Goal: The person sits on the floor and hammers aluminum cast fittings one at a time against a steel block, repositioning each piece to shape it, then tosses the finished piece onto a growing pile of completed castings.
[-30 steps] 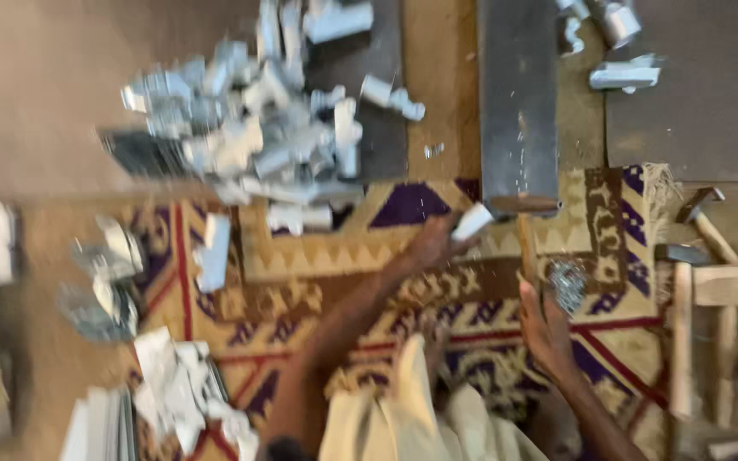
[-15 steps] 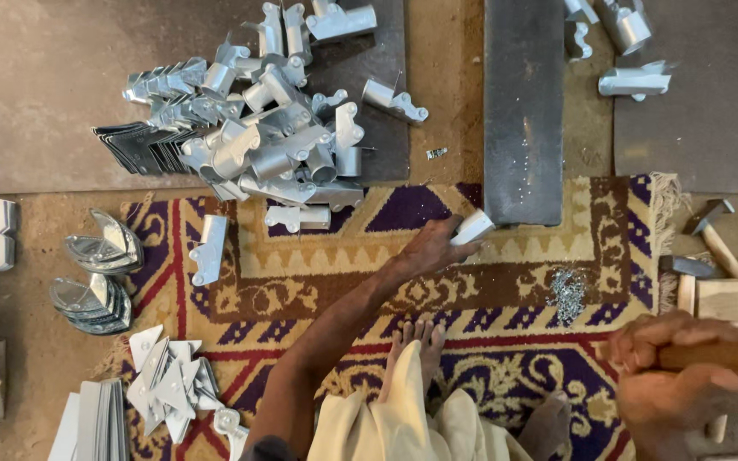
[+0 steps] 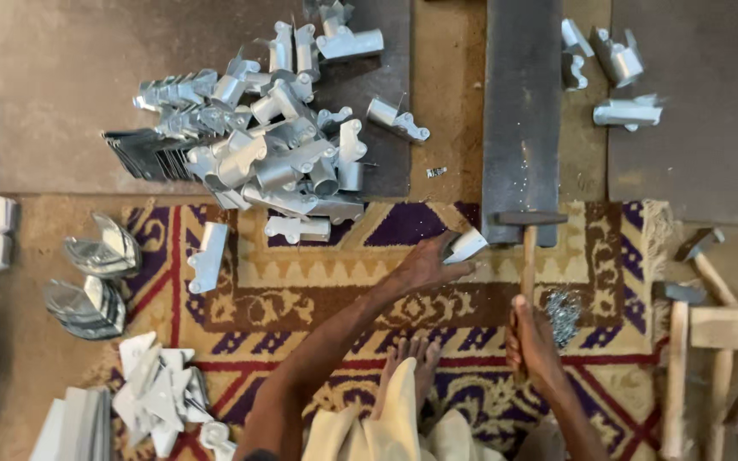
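Left hand (image 3: 424,266) is out over the rug (image 3: 318,282), fingers pinched shut on a small bent metal piece (image 3: 465,246), pressing it against the near end of the dark steel bar (image 3: 521,119). Right hand (image 3: 531,341) is wrapped tight round the wooden handle of a hammer (image 3: 530,235), and the hammer head sits right at the bar's near edge, just beside the piece. A little heap of metal scraps (image 3: 564,312) glitters on the rug next to the right hand. Between the arms, a bare foot (image 3: 412,354) rests on the rug.

Up on the floor, left of the bar, a big pile of formed brackets (image 3: 275,145) spills over a dark plate, and one bracket (image 3: 299,228) lies just off it on the rug. Three more lie to the right of the bar. On the far left, stacked curved blanks (image 3: 100,256), and flat cut blanks (image 3: 160,393) lower down. Two spare hammers (image 3: 694,273) lie at the right edge.
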`<state>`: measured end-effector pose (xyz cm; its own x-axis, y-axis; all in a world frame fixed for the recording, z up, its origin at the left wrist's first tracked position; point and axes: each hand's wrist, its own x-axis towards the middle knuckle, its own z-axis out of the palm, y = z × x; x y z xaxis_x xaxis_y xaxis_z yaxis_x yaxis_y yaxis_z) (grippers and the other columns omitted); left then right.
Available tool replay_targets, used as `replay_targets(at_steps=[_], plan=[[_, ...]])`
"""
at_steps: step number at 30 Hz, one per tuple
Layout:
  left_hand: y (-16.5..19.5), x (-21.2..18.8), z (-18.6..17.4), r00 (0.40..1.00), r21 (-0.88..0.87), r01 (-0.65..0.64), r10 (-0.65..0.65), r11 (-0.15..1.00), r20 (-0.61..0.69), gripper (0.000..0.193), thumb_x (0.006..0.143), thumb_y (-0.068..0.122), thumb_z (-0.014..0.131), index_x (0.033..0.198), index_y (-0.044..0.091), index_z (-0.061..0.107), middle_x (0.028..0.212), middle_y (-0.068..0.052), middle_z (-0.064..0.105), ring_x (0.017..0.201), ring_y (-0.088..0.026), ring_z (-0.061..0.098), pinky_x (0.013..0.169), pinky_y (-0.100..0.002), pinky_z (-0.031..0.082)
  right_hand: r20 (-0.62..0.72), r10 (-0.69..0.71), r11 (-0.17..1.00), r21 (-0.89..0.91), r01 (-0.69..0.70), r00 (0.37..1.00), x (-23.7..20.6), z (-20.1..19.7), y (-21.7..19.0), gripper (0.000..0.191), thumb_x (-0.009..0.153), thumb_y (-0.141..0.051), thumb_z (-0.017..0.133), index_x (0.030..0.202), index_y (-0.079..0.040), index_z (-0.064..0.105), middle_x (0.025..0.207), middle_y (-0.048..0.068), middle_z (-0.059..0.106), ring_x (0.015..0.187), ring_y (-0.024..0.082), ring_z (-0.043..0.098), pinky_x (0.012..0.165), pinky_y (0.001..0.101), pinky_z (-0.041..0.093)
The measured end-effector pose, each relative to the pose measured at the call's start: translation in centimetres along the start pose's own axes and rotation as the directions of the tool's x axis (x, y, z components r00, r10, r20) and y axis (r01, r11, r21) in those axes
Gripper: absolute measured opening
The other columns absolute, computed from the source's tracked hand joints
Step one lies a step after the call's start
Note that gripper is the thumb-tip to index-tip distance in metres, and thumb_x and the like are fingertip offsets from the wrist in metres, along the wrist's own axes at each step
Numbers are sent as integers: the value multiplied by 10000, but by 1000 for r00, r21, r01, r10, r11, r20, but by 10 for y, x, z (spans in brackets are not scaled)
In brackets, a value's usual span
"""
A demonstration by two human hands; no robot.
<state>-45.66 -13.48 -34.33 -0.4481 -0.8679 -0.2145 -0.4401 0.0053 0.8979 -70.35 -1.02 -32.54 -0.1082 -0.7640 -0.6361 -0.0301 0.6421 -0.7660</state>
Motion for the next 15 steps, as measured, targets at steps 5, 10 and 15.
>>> replay_targets(at_steps=[5,10,15], plan=[[-2,-17,-12,999,-361,-11,-4,932,-40,902,838,360,787,1559,28,359,1406,-261,574,1175,-338,661,923,-434,617,-129,-103,916,-398,43,986,2,1,-17,422,1024,-481,514,932,-75,580,605,30,574,479,157,588,441,334,500],[8,-22,-21,967,-496,235,-252,836,34,920,798,474,795,1502,70,361,1291,-255,597,1136,-373,673,842,-494,651,-85,-810,410,-790,456,580,-24,10,-47,346,1076,-265,686,1236,31,601,1097,168,588,900,216,616,723,376,552],[29,-20,-21,945,-577,301,-319,759,74,869,860,671,624,1502,115,442,1248,-138,587,1078,-255,629,737,-449,614,-36,-675,605,-598,526,737,-34,59,-74,315,982,-268,705,1206,-50,677,1149,145,662,942,191,695,742,339,639]])
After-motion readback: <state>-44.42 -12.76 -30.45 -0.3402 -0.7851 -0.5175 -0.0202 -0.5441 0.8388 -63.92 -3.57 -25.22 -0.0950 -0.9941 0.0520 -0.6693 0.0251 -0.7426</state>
